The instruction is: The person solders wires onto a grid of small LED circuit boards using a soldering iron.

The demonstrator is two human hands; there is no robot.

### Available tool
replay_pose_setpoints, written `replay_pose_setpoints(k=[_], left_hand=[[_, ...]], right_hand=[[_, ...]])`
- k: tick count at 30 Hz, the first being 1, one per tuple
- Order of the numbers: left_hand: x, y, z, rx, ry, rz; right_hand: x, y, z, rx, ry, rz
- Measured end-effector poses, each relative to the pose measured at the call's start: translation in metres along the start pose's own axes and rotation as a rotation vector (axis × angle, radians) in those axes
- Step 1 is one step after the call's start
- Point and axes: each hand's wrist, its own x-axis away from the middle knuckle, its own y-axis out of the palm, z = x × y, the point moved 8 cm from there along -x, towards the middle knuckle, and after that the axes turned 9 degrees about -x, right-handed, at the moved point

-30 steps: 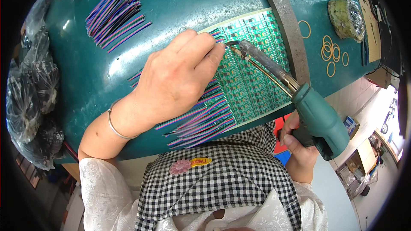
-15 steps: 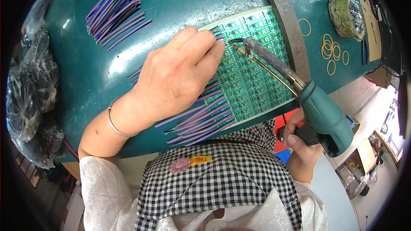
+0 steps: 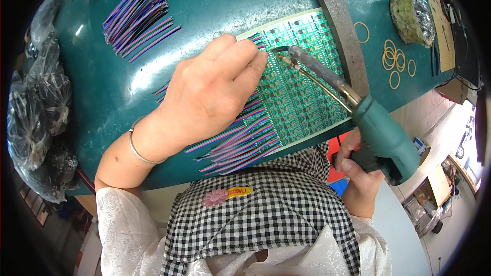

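Observation:
My left hand (image 3: 212, 89) reaches over the left side of a panel of green circuit boards (image 3: 302, 71). Its thumb and fingers are pinched at the panel's upper left, on what looks like a thin multi-coloured ribbon wire, mostly hidden by the hand. In my right hand (image 3: 358, 161) is a green soldering gun (image 3: 386, 138), gripped by its handle below the panel's right corner. The gun's dark tip and thin brass tube meet close to my left fingertips, over the boards. Several ribbon wires (image 3: 240, 145) lie along the panel's left edge, their tails pointing left.
A heavy metal bar (image 3: 342, 41) lies along the panel's right edge. Beyond it are rubber bands (image 3: 389, 56) and a rough yellowish block with a silvery face (image 3: 409, 20). A pile of ribbon wires (image 3: 135, 15) lies far left, with plastic bags (image 3: 33, 117) along the left edge.
Very little differs. The soldering gun has shifted slightly left, its tip still beside my left fingertips. My left hand keeps its pinch in nearly the same place.

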Motion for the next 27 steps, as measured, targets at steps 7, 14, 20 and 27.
replay_pose_setpoints(k=[7,14,20,27], left_hand=[[0.001,0.001,0.002,-0.024,-0.013,0.005],[0.0,0.0,0.002,-0.019,-0.012,0.011],[-0.001,0.0,0.002,-0.025,-0.006,0.008],[-0.002,0.0,0.004,-0.037,-0.02,-0.01]], right_hand=[[0.006,-0.004,-0.001,-0.12,0.053,0.113],[0.003,-0.003,-0.002,-0.038,0.022,0.014],[0.003,-0.002,0.003,0.023,-0.001,-0.033],[0.0,-0.003,-0.008,-0.098,0.007,-0.017]])
